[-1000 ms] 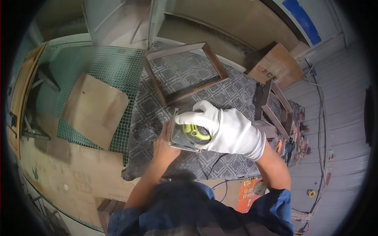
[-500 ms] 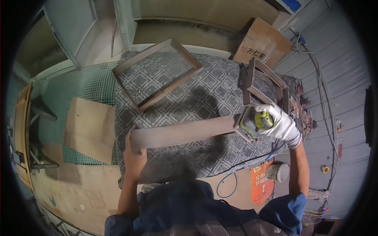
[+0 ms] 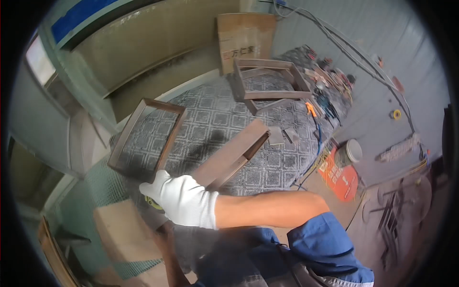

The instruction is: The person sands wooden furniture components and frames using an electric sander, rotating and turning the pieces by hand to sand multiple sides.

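Note:
A long brown wooden frame stands on edge on the patterned grey cloth, slanting from near me to the far right. My right hand, in a white knitted glove, is closed on a green electric sander at the near left end of the frame. The glove hides most of the sander and that end of the wood. Close below the glove, my bare left hand shows only in part. Its fingers are hidden.
An open wooden frame lies at the left, and more frames sit at the far right. Behind them leans a cardboard sheet. Tools, a hose and a bucket are at the right.
My right hand has carried the sander from the right end of the long frame to its left end. The view has swung, so the frame appears more slanted. My left hand has become mostly hidden.

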Action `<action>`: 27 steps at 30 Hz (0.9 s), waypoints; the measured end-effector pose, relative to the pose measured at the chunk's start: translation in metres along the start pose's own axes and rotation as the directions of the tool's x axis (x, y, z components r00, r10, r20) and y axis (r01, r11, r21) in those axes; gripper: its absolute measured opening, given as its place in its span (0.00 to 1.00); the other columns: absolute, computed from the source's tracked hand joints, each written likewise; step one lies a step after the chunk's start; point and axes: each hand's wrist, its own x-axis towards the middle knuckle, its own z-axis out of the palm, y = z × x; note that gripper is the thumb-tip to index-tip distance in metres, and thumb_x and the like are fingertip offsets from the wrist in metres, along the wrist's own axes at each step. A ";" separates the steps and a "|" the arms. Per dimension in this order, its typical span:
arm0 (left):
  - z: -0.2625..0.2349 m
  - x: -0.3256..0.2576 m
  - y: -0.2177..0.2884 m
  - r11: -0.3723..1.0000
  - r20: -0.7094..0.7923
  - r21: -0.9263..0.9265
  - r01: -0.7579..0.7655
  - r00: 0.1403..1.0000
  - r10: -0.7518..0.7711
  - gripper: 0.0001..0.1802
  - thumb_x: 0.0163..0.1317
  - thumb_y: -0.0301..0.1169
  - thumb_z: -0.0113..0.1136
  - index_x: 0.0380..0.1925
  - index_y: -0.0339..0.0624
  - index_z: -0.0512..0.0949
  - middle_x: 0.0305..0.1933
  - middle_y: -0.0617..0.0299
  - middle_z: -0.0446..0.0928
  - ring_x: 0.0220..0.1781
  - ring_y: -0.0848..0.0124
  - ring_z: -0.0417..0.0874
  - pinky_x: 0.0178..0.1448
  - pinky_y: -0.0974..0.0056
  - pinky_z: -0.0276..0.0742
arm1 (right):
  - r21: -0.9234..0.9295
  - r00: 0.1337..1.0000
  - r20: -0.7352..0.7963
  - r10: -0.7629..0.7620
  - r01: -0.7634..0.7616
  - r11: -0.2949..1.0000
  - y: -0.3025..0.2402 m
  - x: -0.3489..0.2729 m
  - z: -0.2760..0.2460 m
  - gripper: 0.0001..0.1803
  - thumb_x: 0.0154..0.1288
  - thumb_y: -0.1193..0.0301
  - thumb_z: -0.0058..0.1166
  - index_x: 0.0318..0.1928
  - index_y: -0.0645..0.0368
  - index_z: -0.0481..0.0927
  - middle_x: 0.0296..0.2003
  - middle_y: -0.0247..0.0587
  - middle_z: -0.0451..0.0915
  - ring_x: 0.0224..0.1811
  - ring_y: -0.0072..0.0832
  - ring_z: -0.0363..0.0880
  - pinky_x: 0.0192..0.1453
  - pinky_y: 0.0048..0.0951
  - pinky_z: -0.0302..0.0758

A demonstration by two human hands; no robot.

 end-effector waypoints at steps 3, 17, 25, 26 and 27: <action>-0.009 0.006 0.009 0.980 -0.006 0.148 -0.133 0.991 0.135 0.27 0.79 0.29 0.55 0.73 0.26 0.68 0.72 0.34 0.74 0.73 0.40 0.76 0.75 0.48 0.71 | 0.039 0.974 -0.222 0.044 -0.036 0.999 0.033 -0.010 -0.004 0.18 0.65 0.73 0.59 0.56 0.57 0.79 0.42 0.62 0.76 0.32 0.54 0.85 0.35 0.48 0.85; -0.043 0.068 0.106 0.876 -0.042 0.121 -0.468 0.879 0.475 0.26 0.75 0.27 0.59 0.70 0.31 0.69 0.69 0.43 0.75 0.73 0.50 0.76 0.78 0.51 0.67 | -0.206 0.642 -0.529 0.556 -0.732 0.649 0.226 -0.184 -0.201 0.42 0.56 0.61 0.73 0.73 0.44 0.74 0.54 0.53 0.81 0.59 0.52 0.83 0.64 0.45 0.80; 0.024 0.072 0.405 0.781 0.360 0.317 -0.538 0.830 0.425 0.28 0.60 0.23 0.66 0.62 0.35 0.73 0.57 0.41 0.77 0.62 0.42 0.81 0.68 0.49 0.76 | 0.339 0.587 -0.490 0.645 -0.553 0.761 0.192 -0.230 -0.205 0.44 0.52 0.76 0.75 0.73 0.53 0.75 0.67 0.46 0.79 0.71 0.39 0.78 0.77 0.37 0.72; 0.044 0.076 0.397 0.677 0.357 0.307 -0.669 0.740 0.570 0.29 0.58 0.23 0.68 0.60 0.34 0.73 0.56 0.41 0.77 0.61 0.42 0.81 0.67 0.49 0.76 | 0.261 0.672 -0.493 0.552 -0.491 0.831 0.188 -0.234 -0.210 0.45 0.52 0.76 0.76 0.73 0.55 0.75 0.67 0.46 0.78 0.71 0.39 0.77 0.79 0.38 0.71; 0.069 0.084 0.379 0.551 0.356 0.287 -0.783 0.621 0.698 0.29 0.57 0.23 0.71 0.59 0.33 0.72 0.54 0.41 0.76 0.60 0.43 0.80 0.67 0.49 0.76 | 0.259 0.698 -0.489 0.523 -0.456 0.851 0.175 -0.231 -0.216 0.46 0.52 0.74 0.78 0.74 0.56 0.74 0.67 0.45 0.78 0.72 0.38 0.77 0.79 0.39 0.70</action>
